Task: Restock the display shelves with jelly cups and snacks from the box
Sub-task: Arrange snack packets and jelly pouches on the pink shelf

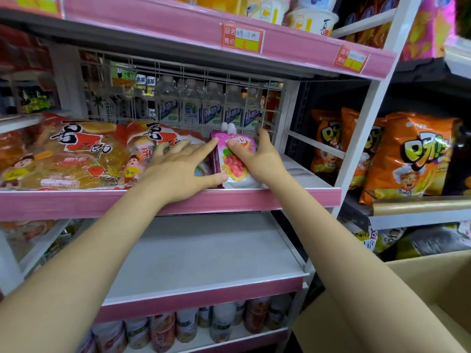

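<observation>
Hands both on middle pink-edged shelf (293, 197). Right hand (262, 159) grips pink spouted jelly pouch with grape print (235, 161), thumb across its front, fingers behind, near shelf's front edge. Left hand (178, 169) spread wide, flat, fingertip and thumb touching pouch's left side, palm over orange jelly bags (63, 154).

Bright, even light; soft blur and wide-angle bending at edges.

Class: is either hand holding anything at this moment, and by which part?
The right hand grips the pink jelly pouch by its right edge; the left hand touches it with straight fingers.
</observation>
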Motion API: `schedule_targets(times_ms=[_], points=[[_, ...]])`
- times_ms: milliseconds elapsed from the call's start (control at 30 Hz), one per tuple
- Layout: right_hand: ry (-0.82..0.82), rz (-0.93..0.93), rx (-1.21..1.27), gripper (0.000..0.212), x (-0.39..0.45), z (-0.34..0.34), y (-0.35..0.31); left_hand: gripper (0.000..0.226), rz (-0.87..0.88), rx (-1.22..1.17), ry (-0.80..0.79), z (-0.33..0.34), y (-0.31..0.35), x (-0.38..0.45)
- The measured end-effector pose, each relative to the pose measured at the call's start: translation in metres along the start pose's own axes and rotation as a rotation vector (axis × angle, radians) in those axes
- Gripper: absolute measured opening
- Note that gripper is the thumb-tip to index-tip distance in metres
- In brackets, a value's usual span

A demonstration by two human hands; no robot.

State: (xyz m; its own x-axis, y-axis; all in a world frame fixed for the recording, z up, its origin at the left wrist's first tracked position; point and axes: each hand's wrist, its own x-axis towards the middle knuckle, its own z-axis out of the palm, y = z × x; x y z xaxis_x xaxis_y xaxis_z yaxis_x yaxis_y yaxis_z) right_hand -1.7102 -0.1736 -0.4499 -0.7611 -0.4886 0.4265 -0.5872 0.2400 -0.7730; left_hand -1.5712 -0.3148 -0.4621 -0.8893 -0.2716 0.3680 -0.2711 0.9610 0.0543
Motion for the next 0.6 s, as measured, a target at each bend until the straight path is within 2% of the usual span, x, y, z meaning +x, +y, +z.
schedule_targets(times_ms=[67,100,133,200,233,300,367,600], points=[[0.084,-0.253,-0.133,0.072,-0.012,0.002,-0.003,0.086,0.028,-0.073,0.026,0.0,-0.004,-0.002],[0.066,-0.348,-0.215,0.066,-0.016,0.003,-0.004,0.083,0.043,-0.139,0.086,-0.001,-0.007,-0.004],[0.024,-0.392,-0.316,0.063,-0.019,0.005,-0.005,0.076,0.044,-0.178,0.166,-0.004,-0.012,-0.007],[-0.082,-0.366,-0.521,0.064,-0.022,0.008,-0.007,0.062,-0.013,-0.067,0.272,-0.01,-0.024,-0.009],[-0.129,-0.338,-0.595,0.065,-0.022,0.009,-0.008,0.061,-0.057,0.028,0.238,-0.012,-0.031,-0.009],[-0.156,-0.316,-0.66,0.067,-0.021,0.009,-0.008,0.068,-0.138,0.148,0.057,-0.014,-0.039,-0.01],[-0.143,-0.319,-0.67,0.067,-0.019,0.01,-0.006,0.072,-0.167,0.152,-0.052,-0.011,-0.041,-0.008],[-0.168,-0.288,-0.668,0.068,-0.009,0.013,-0.006,0.068,-0.155,0.079,-0.078,-0.008,-0.04,-0.001]])
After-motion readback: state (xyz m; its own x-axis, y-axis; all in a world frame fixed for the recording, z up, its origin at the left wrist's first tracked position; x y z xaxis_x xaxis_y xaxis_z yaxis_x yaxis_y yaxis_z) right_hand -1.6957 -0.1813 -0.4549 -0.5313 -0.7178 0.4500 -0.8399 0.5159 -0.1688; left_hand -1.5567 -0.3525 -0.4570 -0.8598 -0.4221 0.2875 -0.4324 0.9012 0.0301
